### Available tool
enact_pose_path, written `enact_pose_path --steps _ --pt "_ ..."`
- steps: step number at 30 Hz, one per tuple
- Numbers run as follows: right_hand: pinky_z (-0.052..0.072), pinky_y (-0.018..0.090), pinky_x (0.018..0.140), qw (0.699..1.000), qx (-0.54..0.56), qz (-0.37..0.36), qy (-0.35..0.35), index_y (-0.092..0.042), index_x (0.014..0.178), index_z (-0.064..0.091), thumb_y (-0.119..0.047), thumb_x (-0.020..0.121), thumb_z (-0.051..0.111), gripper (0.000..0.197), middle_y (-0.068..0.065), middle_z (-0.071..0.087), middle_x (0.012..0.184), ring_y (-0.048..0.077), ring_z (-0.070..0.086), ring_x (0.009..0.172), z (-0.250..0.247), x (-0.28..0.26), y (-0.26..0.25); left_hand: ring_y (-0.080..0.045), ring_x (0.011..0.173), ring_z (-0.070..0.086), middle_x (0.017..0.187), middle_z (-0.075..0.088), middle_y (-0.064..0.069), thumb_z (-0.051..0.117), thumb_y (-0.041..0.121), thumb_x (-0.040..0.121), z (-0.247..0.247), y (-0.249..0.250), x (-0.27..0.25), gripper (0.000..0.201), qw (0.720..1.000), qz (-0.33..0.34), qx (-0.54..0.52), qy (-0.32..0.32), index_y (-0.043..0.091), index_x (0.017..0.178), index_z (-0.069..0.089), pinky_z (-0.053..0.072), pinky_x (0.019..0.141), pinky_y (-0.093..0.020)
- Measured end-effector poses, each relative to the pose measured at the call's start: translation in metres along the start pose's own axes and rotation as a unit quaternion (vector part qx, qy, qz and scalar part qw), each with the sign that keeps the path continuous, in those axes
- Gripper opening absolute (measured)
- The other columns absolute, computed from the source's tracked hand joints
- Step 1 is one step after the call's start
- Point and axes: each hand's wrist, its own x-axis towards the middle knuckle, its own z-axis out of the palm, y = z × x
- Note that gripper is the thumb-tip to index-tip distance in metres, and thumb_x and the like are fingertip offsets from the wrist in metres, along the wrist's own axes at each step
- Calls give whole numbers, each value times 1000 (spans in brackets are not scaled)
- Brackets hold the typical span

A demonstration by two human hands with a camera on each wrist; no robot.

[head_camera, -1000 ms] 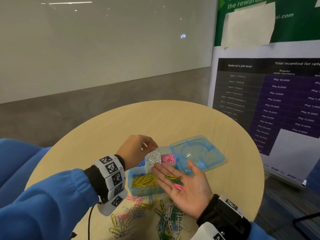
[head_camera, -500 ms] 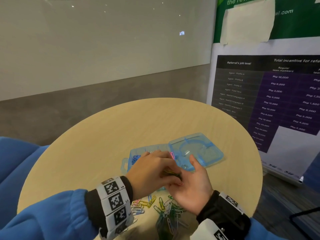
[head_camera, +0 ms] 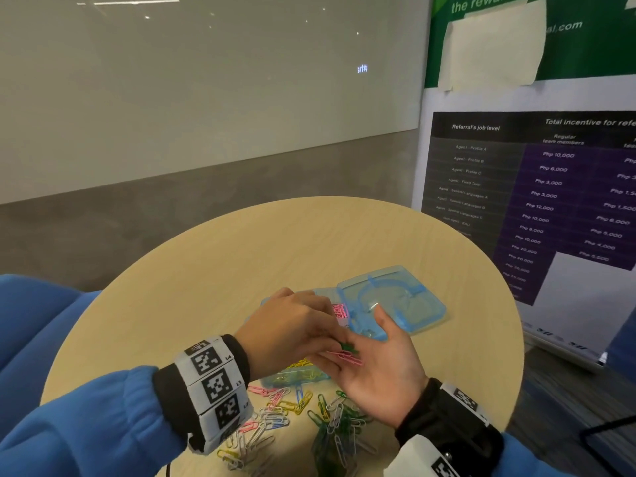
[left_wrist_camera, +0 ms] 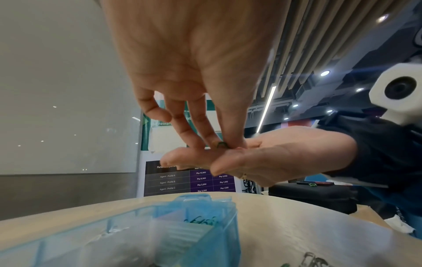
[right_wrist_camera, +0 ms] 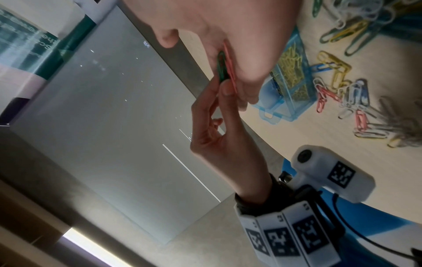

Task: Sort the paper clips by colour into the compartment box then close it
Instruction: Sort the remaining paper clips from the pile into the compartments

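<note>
Round wooden table (head_camera: 241, 263) fills the lower middle of the frame, with the blue compartment box (head_camera: 395, 304) lying open at centre right and loose paper clips (head_camera: 282, 414) scattered along the bottom edge. Right hand (head_camera: 382, 366) sits flat, palm up, fingers relaxed, pink clips (head_camera: 346, 357) resting on it. Left hand (head_camera: 289, 332) reaches over, fingertips pinched on a green clip (head_camera: 347, 346).

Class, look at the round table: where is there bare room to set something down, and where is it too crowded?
Bare wood lies across the far half of the round table, beyond the open compartment box, and along the left edge beside the left hand. The near edge is crowded: loose paper clips lie heaped there, under the right hand.
</note>
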Motion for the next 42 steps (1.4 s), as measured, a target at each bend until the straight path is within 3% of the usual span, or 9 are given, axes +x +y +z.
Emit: enact_pose_path --steps 3,7,10,13,20,25,29,34,42 --pt "45 47 103 1000 8 2 2 12 125 57 -63 94 36 84 32 60 119 40 66 101 2 -1 2 -2 92 53 97 60 18 42 57 90 2 2 0 28 999 3 36 11 42 97 65 39 79 -32" --pt "32 47 114 999 8 -7 36 12 126 55 -59 94 39 80 31 49 137 38 53 120 1 1 3 5 87 52 96 61 18 50 53 92 7 -2 3 24 994 -39 -98 36 36 95 67 46 82 -34" --pt "32 45 114 997 6 -33 68 13 121 55 -56 97 37 75 32 57 127 38 56 120 -1 3 -5 -5 84 62 89 67 14 64 33 93 5 0 7 9 972 -90 -206 73 28 92 72 48 78 -24" --pt "40 45 106 992 23 -78 94 10 122 52 -54 98 36 70 32 64 116 40 59 115 -2 2 -27 -5 78 64 79 71 15 65 31 92 2 -2 9 8 960 -140 -215 116 36 87 71 47 69 -16" --pt "34 44 113 983 47 -149 99 9 130 49 -51 100 35 68 29 62 122 38 56 121 -7 -4 -64 7 60 58 71 68 15 70 36 88 10 -11 23 18 965 -229 -129 16 20 87 78 44 58 -10" --pt "33 44 113 985 28 -130 109 10 133 47 -52 99 35 71 30 61 124 38 55 122 -10 -2 -60 -16 78 68 86 75 -3 65 49 88 20 -11 36 37 961 -248 -102 -62 14 92 77 56 74 -32" --pt "34 43 110 989 -3 -102 105 9 135 42 -55 99 32 74 29 56 131 38 54 122 -10 1 -56 -10 85 62 100 66 10 51 51 95 16 0 39 33 977 -205 -59 -2 25 103 70 52 74 -30" --pt "40 42 104 998 -7 -42 46 13 131 48 -62 96 31 85 28 55 129 39 61 107 -3 -1 -48 0 90 53 108 55 14 60 40 94 14 11 37 19 990 -94 -104 11 34 110 67 47 77 -25" --pt "32 43 113 1000 -17 -1 16 12 134 47 -60 93 36 83 27 59 119 37 56 109 -5 3 -35 0 76 51 96 59 9 75 27 84 15 5 25 9 978 -90 -186 28 22 86 68 46 71 -25"
